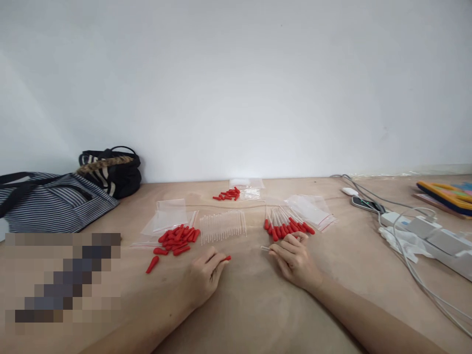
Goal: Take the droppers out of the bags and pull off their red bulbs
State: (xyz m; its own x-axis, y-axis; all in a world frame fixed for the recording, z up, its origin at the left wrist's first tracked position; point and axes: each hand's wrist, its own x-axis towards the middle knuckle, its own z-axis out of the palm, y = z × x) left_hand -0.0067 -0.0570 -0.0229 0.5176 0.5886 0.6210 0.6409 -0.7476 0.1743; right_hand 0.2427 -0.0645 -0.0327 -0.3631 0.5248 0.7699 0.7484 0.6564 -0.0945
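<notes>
My left hand (206, 275) is closed around a red rubber dropper bulb (228, 258), whose end sticks out past the fingertips. Across from it, my right hand (295, 260) pinches a clear dropper tube (264, 248) that points left; the two pieces are apart. Loose red bulbs (177, 238) are heaped beyond my left hand. A row of clear tubes (223, 226) lies in the middle. Just past my right fingers, droppers with red bulbs fitted (289, 227) are fanned out, partly covered by the hand.
Zip bags (169, 215) lie behind the loose bulbs, and another bag (308, 209) behind the fitted droppers. Farther back are more red bulbs (228, 194) and bagged tubes (252, 193). A power strip (427, 231) with cables is at right. Striped bag (59, 201) and black bag (125, 172) stand left.
</notes>
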